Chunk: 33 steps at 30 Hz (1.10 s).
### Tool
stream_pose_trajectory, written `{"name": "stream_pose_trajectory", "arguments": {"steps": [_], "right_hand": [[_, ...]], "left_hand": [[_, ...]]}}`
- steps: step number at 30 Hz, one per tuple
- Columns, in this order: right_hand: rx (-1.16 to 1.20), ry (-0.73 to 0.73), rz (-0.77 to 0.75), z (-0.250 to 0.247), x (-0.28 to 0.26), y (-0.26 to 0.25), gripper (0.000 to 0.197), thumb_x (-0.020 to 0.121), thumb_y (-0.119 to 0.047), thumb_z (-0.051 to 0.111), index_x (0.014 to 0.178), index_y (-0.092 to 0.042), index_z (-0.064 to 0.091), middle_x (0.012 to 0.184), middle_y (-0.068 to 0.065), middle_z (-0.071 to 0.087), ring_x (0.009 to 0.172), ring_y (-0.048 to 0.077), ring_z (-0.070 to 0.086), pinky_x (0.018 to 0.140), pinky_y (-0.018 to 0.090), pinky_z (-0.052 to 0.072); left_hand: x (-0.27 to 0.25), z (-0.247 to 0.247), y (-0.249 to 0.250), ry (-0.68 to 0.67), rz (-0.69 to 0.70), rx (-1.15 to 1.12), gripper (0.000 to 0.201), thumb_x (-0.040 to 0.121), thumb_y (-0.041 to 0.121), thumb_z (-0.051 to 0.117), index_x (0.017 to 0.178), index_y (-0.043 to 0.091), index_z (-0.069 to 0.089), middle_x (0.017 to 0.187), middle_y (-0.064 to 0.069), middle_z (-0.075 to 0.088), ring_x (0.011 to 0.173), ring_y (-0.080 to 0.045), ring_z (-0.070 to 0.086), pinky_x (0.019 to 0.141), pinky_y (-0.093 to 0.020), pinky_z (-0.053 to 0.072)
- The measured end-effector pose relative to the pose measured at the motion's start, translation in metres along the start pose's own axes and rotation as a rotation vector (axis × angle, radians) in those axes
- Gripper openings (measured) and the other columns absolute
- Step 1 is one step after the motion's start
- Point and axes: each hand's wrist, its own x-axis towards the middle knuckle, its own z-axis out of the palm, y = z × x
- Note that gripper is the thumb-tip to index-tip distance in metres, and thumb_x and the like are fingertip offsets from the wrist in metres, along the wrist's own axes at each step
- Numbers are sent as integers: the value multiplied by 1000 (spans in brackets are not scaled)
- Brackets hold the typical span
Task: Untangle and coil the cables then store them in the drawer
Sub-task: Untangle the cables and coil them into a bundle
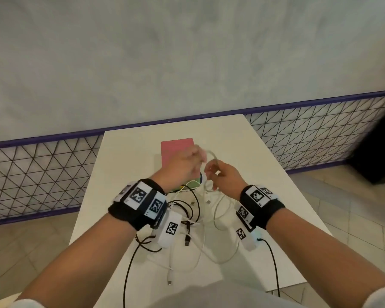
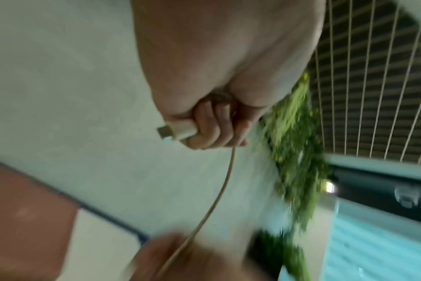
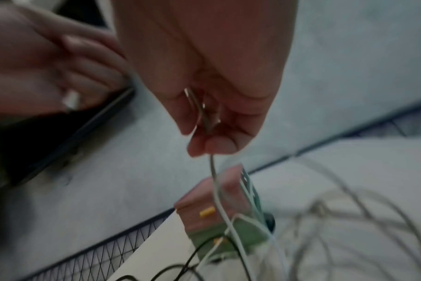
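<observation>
Both hands are raised over the white table (image 1: 265, 174) and hold the same white cable (image 1: 212, 157). My left hand (image 1: 197, 154) grips its plug end (image 2: 177, 131) in curled fingers. From there the cable (image 2: 219, 192) runs down to my right hand (image 2: 180, 256). My right hand (image 1: 211, 172) pinches the cable (image 3: 213, 171) between thumb and fingertips (image 3: 219, 146). Below them, black cables (image 1: 192, 210) and white cables (image 1: 209, 245) lie tangled on the table. A small drawer unit with a pink top (image 1: 176, 150) and a green drawer (image 1: 192, 184) stands behind the tangle, partly hidden by my left hand.
The table's far edge meets a grey wall with a purple-framed wire-mesh panel (image 1: 309, 134). A black USB plug (image 1: 187, 240) and a white plug (image 1: 169, 282) lie near the front. Black wires from the wrist cameras hang past the table's front edge (image 1: 273, 267).
</observation>
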Motion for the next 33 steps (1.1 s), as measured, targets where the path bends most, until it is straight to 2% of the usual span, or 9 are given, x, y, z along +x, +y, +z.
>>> {"name": "stream_pose_trajectory", "arguments": {"steps": [5,8,11,14,18,20,23,26,33], "right_hand": [[-113,-233,376,20,-7,35,24,94,-10,35,87,-16,58,80,8,53,42,15,51,33,18,34],[-230,-206,367,15,-4,20,31,98,-28,35,116,-16,57,79,3,47,60,24,55,27,15,36],[-280,-210,243,4,3,-16,37,101,-22,30,134,-16,46,118,13,45,103,35,56,54,18,46],[-73,-260,86,-3,-3,-51,39,103,-22,27,138,-26,42,133,12,50,114,26,54,68,23,50],[-157,-289,58,-10,-5,-61,36,102,-38,27,133,-32,44,114,-1,58,85,19,61,49,25,49],[-251,-112,49,-20,-1,-52,30,98,-30,37,111,-14,59,92,11,62,67,24,65,54,31,50],[-579,49,153,-41,2,-22,32,97,-28,40,98,-6,62,90,13,63,87,32,64,72,33,48],[-709,-75,344,-39,-2,16,38,99,-29,40,108,-1,64,113,18,62,103,33,59,81,32,43],[-890,-128,341,-13,-11,42,35,98,-29,39,108,-8,65,128,14,36,78,28,50,75,33,45]], "left_hand": [[-12,-52,43,243,212,-517,25,99,18,42,77,17,55,54,8,40,43,-5,27,41,-17,23],[-21,-46,21,190,119,-234,12,89,11,53,87,23,53,65,4,45,46,-4,36,44,-15,30],[-25,-16,-34,-19,-118,117,29,82,21,70,106,28,55,103,0,64,60,3,52,68,-20,50],[-25,8,-55,-108,-218,22,55,79,35,74,128,25,54,109,13,65,92,-1,63,94,-29,48],[-23,21,-45,-117,-177,36,6,89,24,64,88,19,66,68,22,65,73,6,60,67,-6,40],[-22,11,-42,6,-194,32,29,95,35,53,74,18,62,60,19,59,67,-7,56,55,-9,38],[-19,-26,-38,335,-223,-143,41,98,40,43,64,19,53,55,4,45,50,-16,39,39,-20,31],[-20,-55,-33,407,-141,-268,48,98,43,42,54,24,39,45,10,33,45,-13,25,41,-23,19],[-23,-62,-29,552,-97,-257,47,97,47,41,56,23,39,41,11,36,39,-7,30,45,-25,19]]}}
